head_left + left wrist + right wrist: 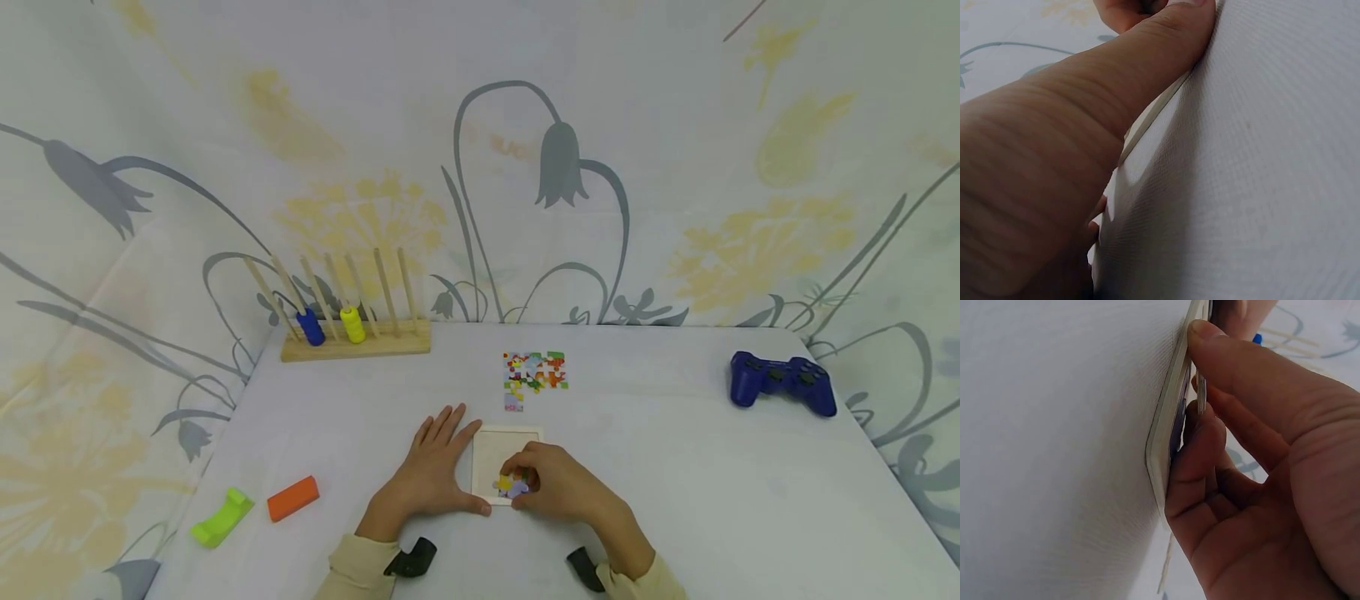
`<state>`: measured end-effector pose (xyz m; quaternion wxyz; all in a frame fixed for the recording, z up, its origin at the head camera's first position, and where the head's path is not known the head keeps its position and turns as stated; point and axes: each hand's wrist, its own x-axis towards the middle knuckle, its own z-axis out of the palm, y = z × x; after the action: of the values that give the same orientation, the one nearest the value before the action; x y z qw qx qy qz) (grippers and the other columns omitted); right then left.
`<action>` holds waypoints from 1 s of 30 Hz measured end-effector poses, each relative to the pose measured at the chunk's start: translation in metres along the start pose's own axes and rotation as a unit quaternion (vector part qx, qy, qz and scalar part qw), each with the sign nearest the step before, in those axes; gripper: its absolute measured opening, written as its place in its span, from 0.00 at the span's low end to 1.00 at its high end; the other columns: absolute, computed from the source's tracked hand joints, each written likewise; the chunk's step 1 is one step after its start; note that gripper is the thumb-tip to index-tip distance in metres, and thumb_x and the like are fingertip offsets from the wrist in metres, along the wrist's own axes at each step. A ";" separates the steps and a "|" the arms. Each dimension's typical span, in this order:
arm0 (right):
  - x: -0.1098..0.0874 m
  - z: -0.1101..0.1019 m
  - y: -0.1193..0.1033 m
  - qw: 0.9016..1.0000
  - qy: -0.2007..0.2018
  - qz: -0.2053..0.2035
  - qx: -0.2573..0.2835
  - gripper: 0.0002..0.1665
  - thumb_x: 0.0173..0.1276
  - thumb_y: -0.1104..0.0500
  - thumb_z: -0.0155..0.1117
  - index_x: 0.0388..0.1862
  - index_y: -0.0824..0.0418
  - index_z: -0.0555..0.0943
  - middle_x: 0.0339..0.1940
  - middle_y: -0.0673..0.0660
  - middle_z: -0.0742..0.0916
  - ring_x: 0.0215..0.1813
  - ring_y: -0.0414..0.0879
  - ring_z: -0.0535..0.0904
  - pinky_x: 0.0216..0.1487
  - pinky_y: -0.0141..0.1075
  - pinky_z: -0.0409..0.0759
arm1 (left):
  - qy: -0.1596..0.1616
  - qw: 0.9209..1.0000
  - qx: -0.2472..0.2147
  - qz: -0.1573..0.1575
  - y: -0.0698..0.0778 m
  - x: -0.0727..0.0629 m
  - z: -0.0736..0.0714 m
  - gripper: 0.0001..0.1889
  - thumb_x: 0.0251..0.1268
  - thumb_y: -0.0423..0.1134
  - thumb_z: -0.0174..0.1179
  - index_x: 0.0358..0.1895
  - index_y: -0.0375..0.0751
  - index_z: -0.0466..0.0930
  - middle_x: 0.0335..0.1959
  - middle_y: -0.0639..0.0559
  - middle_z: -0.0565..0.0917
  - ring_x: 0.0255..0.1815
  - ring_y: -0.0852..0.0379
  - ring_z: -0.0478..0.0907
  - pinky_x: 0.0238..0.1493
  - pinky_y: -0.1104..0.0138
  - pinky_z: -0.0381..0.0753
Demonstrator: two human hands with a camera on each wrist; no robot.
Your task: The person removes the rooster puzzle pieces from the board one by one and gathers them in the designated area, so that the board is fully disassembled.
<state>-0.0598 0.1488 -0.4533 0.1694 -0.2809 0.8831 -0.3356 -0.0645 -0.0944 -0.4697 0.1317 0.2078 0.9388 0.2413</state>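
Observation:
A shallow light wooden puzzle tray (pixel 491 450) lies on the table between the two hands. My left hand (pixel 431 475) rests along its left side, fingers spread, thumb at the lower left corner. Over the tray's lower right part, my right hand (pixel 558 483) pinches a thin puzzle piece (pixel 1202 397), seen edge-on in the right wrist view between thumb and fingers. Yellow and lilac puzzle pieces (pixel 513 485) show at the tray's bottom, partly hidden by the right fingers. Just beyond the tray lies a group of colourful puzzle pieces (pixel 555 372), arranged close together.
At the back left stands a wooden peg rack (pixel 356 346) with blue beads (pixel 310 327) and yellow beads (pixel 352 325). An orange block (pixel 293 498) and a green curved block (pixel 222 518) lie at the left. A dark blue game controller (pixel 782 383) sits far right.

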 end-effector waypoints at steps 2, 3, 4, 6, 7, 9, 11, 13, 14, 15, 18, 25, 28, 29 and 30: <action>0.000 0.001 0.001 1.000 -0.001 -0.002 0.004 0.17 0.58 0.59 0.80 0.48 0.55 0.88 0.33 0.44 0.80 0.33 0.30 0.71 0.35 0.26 0.75 | -0.001 1.000 0.000 0.000 0.000 0.000 0.001 0.63 0.39 0.70 0.77 0.80 0.47 0.58 0.85 0.41 0.49 0.86 0.39 0.41 0.83 0.40 0.44; 0.000 0.001 0.002 1.000 -0.002 -0.003 0.006 0.17 0.59 0.59 0.79 0.48 0.55 0.88 0.34 0.43 0.80 0.33 0.30 0.71 0.35 0.26 0.75 | -0.001 1.000 0.001 0.000 0.000 0.000 0.001 0.63 0.39 0.70 0.77 0.80 0.47 0.58 0.85 0.41 0.49 0.86 0.39 0.41 0.83 0.40 0.44; 0.000 0.001 0.002 1.000 -0.003 -0.004 0.008 0.17 0.59 0.59 0.79 0.48 0.54 0.88 0.34 0.43 0.81 0.33 0.30 0.72 0.36 0.26 0.75 | 0.000 1.000 0.001 0.000 0.000 0.000 0.001 0.63 0.39 0.70 0.77 0.80 0.47 0.59 0.85 0.41 0.49 0.86 0.39 0.41 0.82 0.40 0.44; 0.000 0.001 0.002 1.000 -0.003 -0.008 0.010 0.16 0.60 0.59 0.79 0.48 0.54 0.88 0.34 0.43 0.81 0.33 0.30 0.72 0.36 0.26 0.75 | -0.001 1.000 0.003 -0.001 0.000 0.000 0.001 0.63 0.39 0.70 0.77 0.80 0.47 0.58 0.85 0.41 0.49 0.86 0.39 0.42 0.82 0.40 0.44; 0.000 0.001 0.002 1.000 -0.004 -0.009 0.011 0.16 0.60 0.59 0.79 0.48 0.54 0.88 0.34 0.43 0.81 0.33 0.30 0.72 0.36 0.26 0.75 | -0.001 1.000 0.003 -0.001 0.000 0.000 0.000 0.63 0.39 0.70 0.77 0.80 0.47 0.59 0.85 0.41 0.49 0.86 0.39 0.42 0.82 0.40 0.44; -0.001 0.000 0.003 1.000 -0.004 -0.013 0.012 0.16 0.60 0.58 0.78 0.48 0.53 0.88 0.35 0.43 0.81 0.33 0.30 0.72 0.36 0.26 0.75 | -0.002 1.000 0.004 -0.001 0.001 -0.001 0.000 0.63 0.39 0.70 0.77 0.80 0.47 0.58 0.85 0.41 0.49 0.86 0.39 0.42 0.82 0.40 0.44; -0.002 -0.002 0.003 1.000 -0.003 -0.014 0.017 0.16 0.61 0.59 0.77 0.49 0.54 0.88 0.35 0.43 0.82 0.33 0.30 0.72 0.36 0.26 0.76 | -0.002 1.000 0.005 0.000 0.001 -0.001 0.000 0.63 0.39 0.70 0.77 0.80 0.46 0.58 0.85 0.41 0.49 0.86 0.38 0.42 0.82 0.40 0.44; -0.003 -0.005 0.004 1.000 0.002 -0.011 0.025 0.16 0.62 0.59 0.77 0.49 0.54 0.88 0.35 0.44 0.82 0.33 0.30 0.72 0.36 0.26 0.76 | -0.002 1.000 0.005 0.001 0.001 0.000 -0.001 0.63 0.39 0.70 0.77 0.80 0.47 0.59 0.85 0.41 0.49 0.86 0.38 0.42 0.82 0.39 0.45; -0.003 -0.006 0.005 1.000 0.006 -0.007 0.030 0.16 0.62 0.59 0.77 0.50 0.54 0.88 0.35 0.44 0.82 0.33 0.31 0.72 0.35 0.26 0.76 | -0.002 1.000 0.006 0.001 0.001 0.000 -0.001 0.63 0.39 0.71 0.77 0.80 0.47 0.59 0.85 0.41 0.50 0.86 0.38 0.42 0.82 0.39 0.45; -0.004 -0.008 0.007 0.999 0.012 -0.003 0.036 0.16 0.63 0.59 0.76 0.50 0.54 0.88 0.35 0.45 0.82 0.33 0.31 0.73 0.35 0.27 0.76 | -0.002 1.000 0.007 0.002 0.001 0.000 -0.001 0.63 0.39 0.71 0.77 0.80 0.47 0.59 0.85 0.41 0.50 0.86 0.38 0.42 0.82 0.39 0.45; -0.002 -0.015 0.013 0.998 0.039 0.009 0.045 0.17 0.63 0.58 0.76 0.51 0.55 0.87 0.37 0.46 0.83 0.32 0.32 0.73 0.34 0.27 0.76 | -0.001 1.000 0.012 0.001 0.000 0.001 -0.001 0.63 0.39 0.72 0.76 0.80 0.47 0.59 0.85 0.41 0.50 0.86 0.38 0.42 0.82 0.39 0.45; 0.011 -0.028 0.028 0.987 0.134 0.078 0.039 0.18 0.63 0.61 0.75 0.52 0.57 0.85 0.43 0.49 0.86 0.34 0.37 0.73 0.35 0.29 0.74 | 0.000 1.000 0.015 -0.001 -0.002 0.002 0.001 0.64 0.39 0.72 0.76 0.80 0.47 0.59 0.85 0.41 0.50 0.86 0.38 0.42 0.82 0.40 0.45; 0.019 -0.032 0.034 0.979 0.168 0.113 0.033 0.20 0.63 0.62 0.75 0.54 0.59 0.84 0.45 0.52 0.86 0.35 0.40 0.73 0.36 0.30 0.72 | -0.002 1.000 0.010 -0.003 -0.002 0.003 0.002 0.64 0.38 0.71 0.77 0.80 0.47 0.59 0.85 0.41 0.50 0.86 0.38 0.42 0.82 0.40 0.45; 0.021 -0.033 0.036 0.976 0.177 0.122 0.029 0.21 0.64 0.62 0.75 0.55 0.59 0.83 0.45 0.53 0.87 0.35 0.40 0.73 0.36 0.31 0.72 | -0.002 1.000 0.008 -0.003 -0.002 0.003 0.002 0.64 0.38 0.70 0.78 0.80 0.47 0.59 0.85 0.41 0.50 0.86 0.38 0.42 0.82 0.40 0.45; 0.023 -0.034 0.038 0.974 0.186 0.130 0.026 0.22 0.64 0.62 0.75 0.56 0.60 0.83 0.47 0.54 0.87 0.35 0.41 0.74 0.36 0.31 0.72 | -0.001 1.000 0.007 -0.004 -0.002 0.003 0.002 0.64 0.37 0.70 0.78 0.80 0.47 0.59 0.85 0.41 0.50 0.86 0.38 0.42 0.82 0.40 0.44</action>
<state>-0.1096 0.1751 -0.4577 0.0510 -0.0921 0.9191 -0.3798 -0.0669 -0.0937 -0.4729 0.1326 0.2054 0.9409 0.2342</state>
